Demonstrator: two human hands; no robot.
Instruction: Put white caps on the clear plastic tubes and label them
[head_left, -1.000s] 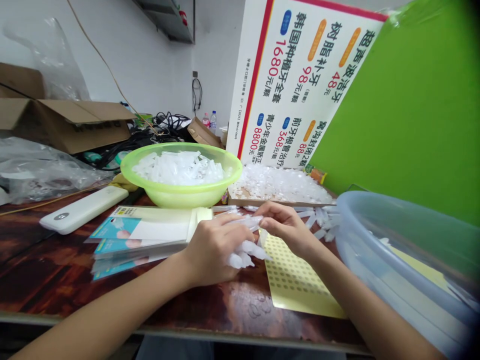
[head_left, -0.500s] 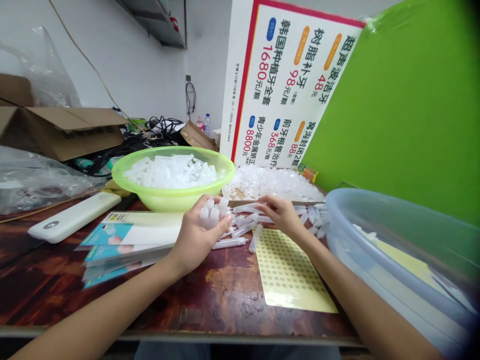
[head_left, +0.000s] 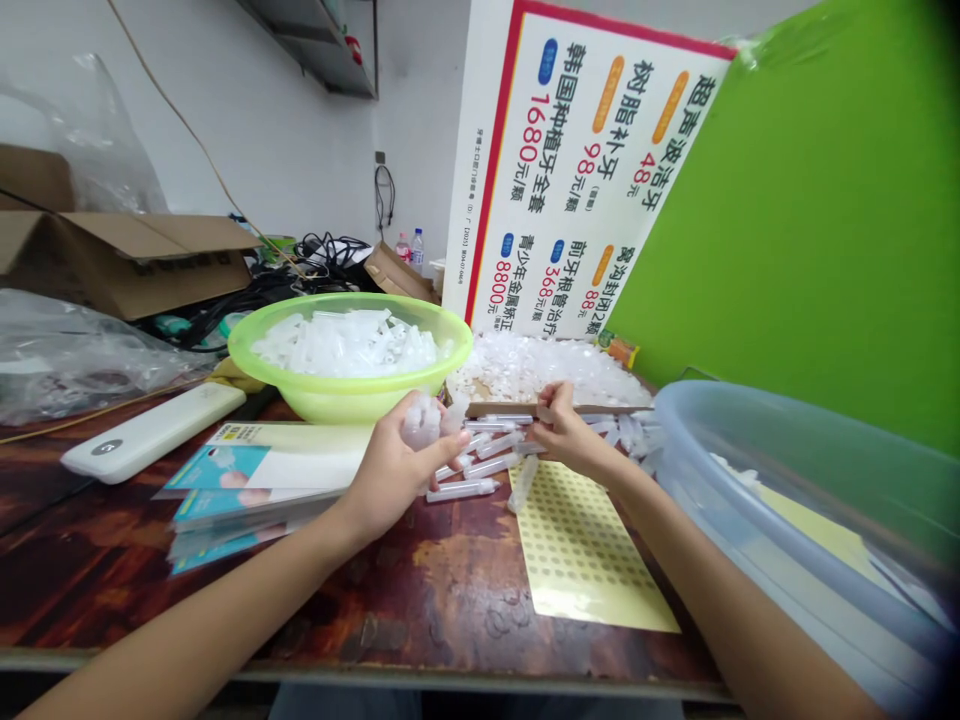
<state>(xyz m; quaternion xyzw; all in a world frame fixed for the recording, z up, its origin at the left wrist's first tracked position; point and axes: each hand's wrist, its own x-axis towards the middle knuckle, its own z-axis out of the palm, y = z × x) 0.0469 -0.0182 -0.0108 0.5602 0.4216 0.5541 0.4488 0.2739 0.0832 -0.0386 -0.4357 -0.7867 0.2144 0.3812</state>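
My left hand [head_left: 394,465] is closed around a bunch of small clear plastic tubes [head_left: 424,420], their ends pointing up and forward. To its right, my right hand [head_left: 566,432] is over a loose pile of similar capped plastic tubes [head_left: 491,466], with fingers curled together. What lies between those fingertips is too small to make out. Under the right wrist is a yellow sheet of small round stickers [head_left: 592,550]. One tube [head_left: 523,484] rests across the sheet's upper left corner.
A green basin [head_left: 349,390] full of clear plastic pieces stands behind my left hand. Behind my right is a shallow cardboard tray [head_left: 495,408] of small white pieces. Printed cards in sleeves [head_left: 292,470] and a white device [head_left: 154,430] lie left; a bluish tub [head_left: 675,440] stands right.
My right hand has shifted slightly right, and its fingers have curled in from reaching left over the tubes. My left hand stays in place with its bunch, which has turned a little.
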